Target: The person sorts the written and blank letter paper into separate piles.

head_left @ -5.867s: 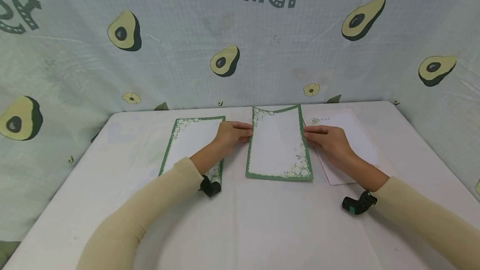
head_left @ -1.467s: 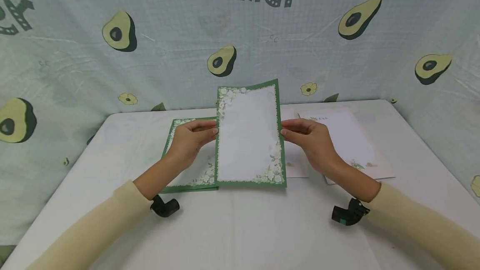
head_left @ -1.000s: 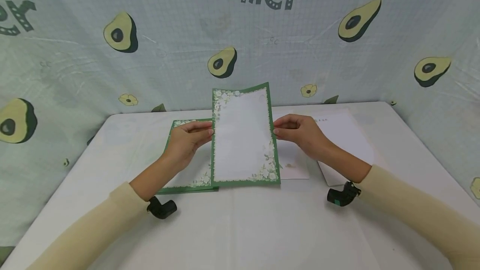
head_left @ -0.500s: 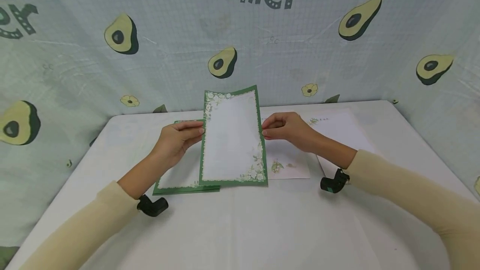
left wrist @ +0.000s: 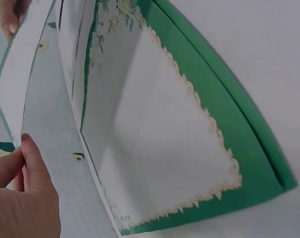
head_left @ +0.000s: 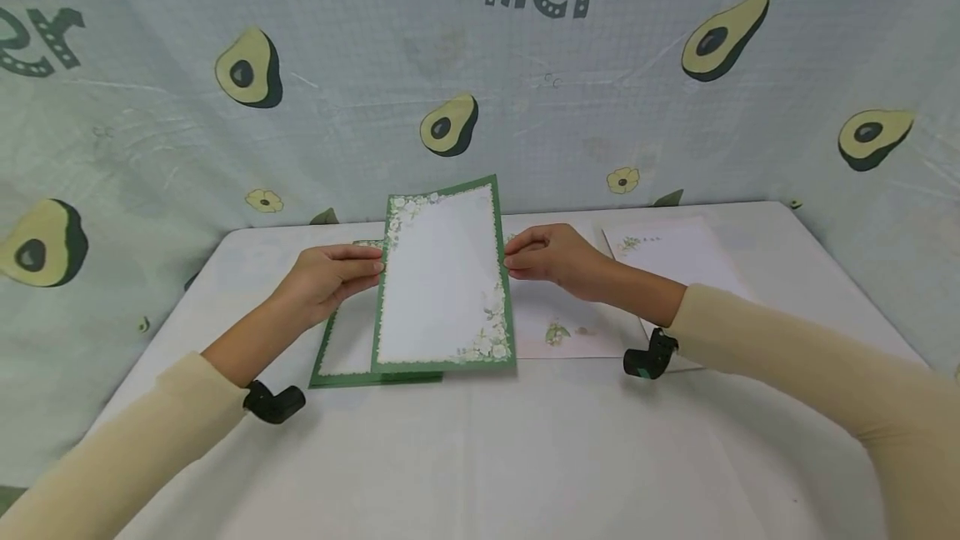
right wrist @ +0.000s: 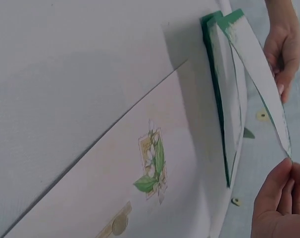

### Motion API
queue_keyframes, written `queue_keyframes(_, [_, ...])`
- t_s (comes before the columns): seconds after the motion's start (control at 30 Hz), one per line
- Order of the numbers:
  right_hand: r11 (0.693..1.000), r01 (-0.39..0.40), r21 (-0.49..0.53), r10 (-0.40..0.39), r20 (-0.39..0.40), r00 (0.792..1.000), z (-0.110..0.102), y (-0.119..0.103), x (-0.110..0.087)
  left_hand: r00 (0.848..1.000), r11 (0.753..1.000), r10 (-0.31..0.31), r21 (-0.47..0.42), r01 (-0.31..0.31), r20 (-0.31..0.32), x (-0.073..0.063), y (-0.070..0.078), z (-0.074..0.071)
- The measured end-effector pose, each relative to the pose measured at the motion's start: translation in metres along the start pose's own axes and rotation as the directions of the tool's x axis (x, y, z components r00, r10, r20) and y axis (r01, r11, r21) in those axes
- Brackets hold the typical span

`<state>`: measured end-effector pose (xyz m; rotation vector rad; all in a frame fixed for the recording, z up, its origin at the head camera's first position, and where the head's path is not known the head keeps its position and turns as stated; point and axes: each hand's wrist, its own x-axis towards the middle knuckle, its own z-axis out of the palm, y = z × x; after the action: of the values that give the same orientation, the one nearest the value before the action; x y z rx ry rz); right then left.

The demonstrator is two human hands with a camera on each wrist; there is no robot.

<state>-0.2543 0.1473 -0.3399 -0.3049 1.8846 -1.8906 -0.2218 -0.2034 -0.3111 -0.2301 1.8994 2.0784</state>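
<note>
A sheet of stationery paper (head_left: 442,277) with a green border and white flowers is held up, tilted, above the table. My left hand (head_left: 318,283) pinches its left edge between thumb and fingers; my right hand (head_left: 558,261) pinches the right edge. In the left wrist view the left hand (left wrist: 28,193) grips the paper's edge, and in the right wrist view the right hand (right wrist: 281,198) does likewise. Below and to the left lies a stack of green-bordered sheets (head_left: 348,348), partly covered by the raised one. Its top sheet (left wrist: 155,134) shows a scalloped frame.
A pale pink sheet (head_left: 573,323) with a small flower print lies on the table behind the right hand. Farther right another pale stack (head_left: 675,244) lies partly under the right forearm. The white tablecloth (head_left: 480,457) stretches in front; an avocado-print curtain (head_left: 345,65) hangs behind.
Both hands have carried the green-bordered sheet leftward, from the middle of the table to above the green-bordered stack. More of the pink sheet beneath has come into view.
</note>
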Motion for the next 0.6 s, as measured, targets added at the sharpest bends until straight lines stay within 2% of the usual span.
queue_keyframes(0.23, [0.996, -0.088, 0.032, 0.086, 0.057, 0.995, 0.018, -0.001, 0.01, 0.997, 0.99, -0.079, 0.118, 0.08, -0.013, 0.0, 0.001, -0.009])
queue_keyframes(0.43, [0.985, -0.167, 0.045, 0.164, 0.071, 0.984, 0.031, -0.005, 0.018, 0.995, 0.971, -0.098, 0.216, 0.099, -0.015, 0.005, 0.001, -0.017])
queue_keyframes(0.6, [0.982, -0.179, 0.054, 0.175, 0.069, 0.982, 0.043, -0.005, 0.021, 0.995, 0.964, -0.1, 0.247, 0.102, -0.02, 0.008, 0.001, -0.028])
